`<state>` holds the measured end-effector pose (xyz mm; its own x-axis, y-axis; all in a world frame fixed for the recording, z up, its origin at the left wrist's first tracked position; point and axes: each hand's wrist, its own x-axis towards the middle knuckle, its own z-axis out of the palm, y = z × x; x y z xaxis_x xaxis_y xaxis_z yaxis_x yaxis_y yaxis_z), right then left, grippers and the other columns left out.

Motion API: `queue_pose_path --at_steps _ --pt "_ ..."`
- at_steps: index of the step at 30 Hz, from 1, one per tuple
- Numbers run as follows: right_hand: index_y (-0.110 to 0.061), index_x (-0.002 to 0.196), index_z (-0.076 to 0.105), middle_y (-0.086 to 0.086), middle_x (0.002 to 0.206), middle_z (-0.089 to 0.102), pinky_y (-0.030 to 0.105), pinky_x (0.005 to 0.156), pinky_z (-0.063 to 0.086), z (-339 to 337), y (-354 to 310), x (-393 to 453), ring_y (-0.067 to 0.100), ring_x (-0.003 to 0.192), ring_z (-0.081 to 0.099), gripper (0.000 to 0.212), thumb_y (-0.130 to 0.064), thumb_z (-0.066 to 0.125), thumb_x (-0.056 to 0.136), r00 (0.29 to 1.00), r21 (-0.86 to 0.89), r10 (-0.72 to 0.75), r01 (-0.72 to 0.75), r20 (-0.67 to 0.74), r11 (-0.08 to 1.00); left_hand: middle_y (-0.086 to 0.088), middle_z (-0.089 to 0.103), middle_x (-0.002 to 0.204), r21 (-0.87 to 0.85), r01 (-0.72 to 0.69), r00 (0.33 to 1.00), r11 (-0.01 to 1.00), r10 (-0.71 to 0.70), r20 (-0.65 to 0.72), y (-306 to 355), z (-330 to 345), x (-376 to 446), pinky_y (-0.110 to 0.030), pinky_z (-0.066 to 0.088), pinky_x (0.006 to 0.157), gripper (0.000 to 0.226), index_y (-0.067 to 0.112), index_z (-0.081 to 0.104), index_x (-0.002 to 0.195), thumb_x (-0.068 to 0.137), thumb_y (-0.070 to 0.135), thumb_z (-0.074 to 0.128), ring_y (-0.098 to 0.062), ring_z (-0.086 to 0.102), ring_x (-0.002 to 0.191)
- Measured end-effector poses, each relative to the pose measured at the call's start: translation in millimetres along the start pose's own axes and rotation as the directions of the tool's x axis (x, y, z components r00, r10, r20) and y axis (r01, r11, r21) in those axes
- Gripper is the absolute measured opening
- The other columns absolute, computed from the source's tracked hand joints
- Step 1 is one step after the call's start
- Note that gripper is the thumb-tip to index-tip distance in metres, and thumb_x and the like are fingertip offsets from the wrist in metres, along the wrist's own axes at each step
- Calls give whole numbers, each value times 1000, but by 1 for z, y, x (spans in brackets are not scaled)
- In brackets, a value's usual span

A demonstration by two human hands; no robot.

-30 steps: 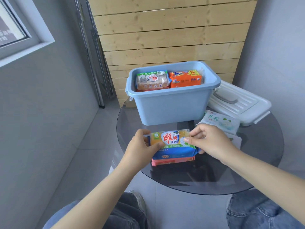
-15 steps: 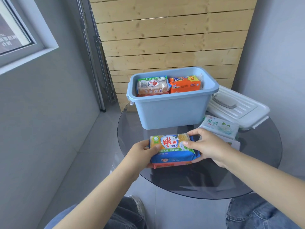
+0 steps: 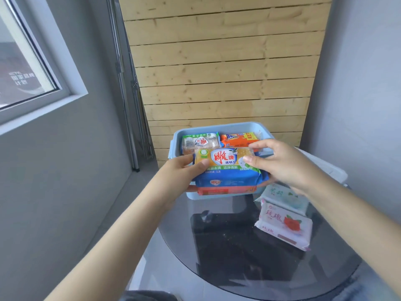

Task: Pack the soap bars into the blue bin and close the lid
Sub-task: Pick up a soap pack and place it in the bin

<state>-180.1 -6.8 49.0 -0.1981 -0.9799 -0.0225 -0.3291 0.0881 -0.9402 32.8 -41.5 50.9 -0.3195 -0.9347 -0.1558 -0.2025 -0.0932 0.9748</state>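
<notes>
The blue bin (image 3: 217,126) stands at the back of the round glass table (image 3: 238,268), holding a clear-wrapped soap bar (image 3: 199,141) and an orange soap bar (image 3: 238,139). In front of the bin's near rim I hold up a stack of soap bars (image 3: 227,170): a yellow pack on top, blue below, red at the bottom. My left hand (image 3: 180,172) grips its left end and my right hand (image 3: 280,166) its right end. Two white soap packs lie on the table at right: a green-printed one (image 3: 284,195) and a rose-printed one (image 3: 284,224).
The white lid (image 3: 332,170) lies right of the bin, mostly hidden behind my right forearm. A wooden slat wall stands close behind the bin. Grey walls flank the table, with a window at the left. My knees are below the table's near edge.
Both hands have lifted the stack of soap bars off the table and carried it up and back to the bin's near rim. The rose-printed pack is now uncovered.
</notes>
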Motion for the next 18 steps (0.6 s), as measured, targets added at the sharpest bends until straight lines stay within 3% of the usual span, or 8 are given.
queue_pose_path --at_steps 3,5,9,11,13,16,18 --pt "-22 109 55 16 116 63 50 71 59 -11 -16 22 30 88 69 31 -22 70 81 999 58 -19 22 -46 998 -1 74 96 23 -46 999 999 46 -6 25 2 22 -25 60 68 22 13 67 106 91 27 60 -7 71 75" --pt "-19 109 55 16 117 62 47 67 60 -14 -24 38 30 84 68 31 -20 69 81 997 76 -26 31 -67 997 -5 73 98 29 -52 999 998 52 -10 38 4 38 -30 60 77 24 11 66 110 92 25 58 -13 69 78" --pt "-17 113 57 10 116 63 29 63 56 -10 -28 70 21 79 64 36 -25 70 81 991 5 -44 45 -123 999 -8 70 98 64 1 999 998 2 -54 49 3 69 -44 57 86 29 9 62 117 93 24 57 -17 67 77" --pt "-14 116 57 9 113 63 19 50 50 -4 -29 86 15 70 62 38 -23 70 81 992 14 -42 43 -117 999 -5 70 94 82 18 997 996 -12 -82 48 -3 84 -38 59 78 29 10 62 117 93 25 57 -14 66 72" --pt "-12 117 56 13 112 63 20 45 48 2 -27 101 14 68 61 38 -17 69 82 997 31 -7 9 -74 999 -1 70 88 127 9 996 992 2 -88 45 -9 96 -29 58 69 28 12 64 116 92 26 58 -10 65 68" --pt "-13 116 55 14 109 64 28 55 52 13 -17 114 20 78 62 39 -15 70 81 998 8 65 -65 -10 998 -14 72 97 292 33 994 956 -1 -112 37 -19 107 -40 59 82 33 8 65 113 87 28 64 -21 64 74" --pt "-14 117 55 12 107 64 34 66 54 23 -11 130 23 84 63 41 -15 72 79 995 9 98 -98 23 995 -17 70 96 418 47 994 907 -1 -110 32 -30 119 -42 58 83 41 3 63 114 82 28 69 -26 62 73"
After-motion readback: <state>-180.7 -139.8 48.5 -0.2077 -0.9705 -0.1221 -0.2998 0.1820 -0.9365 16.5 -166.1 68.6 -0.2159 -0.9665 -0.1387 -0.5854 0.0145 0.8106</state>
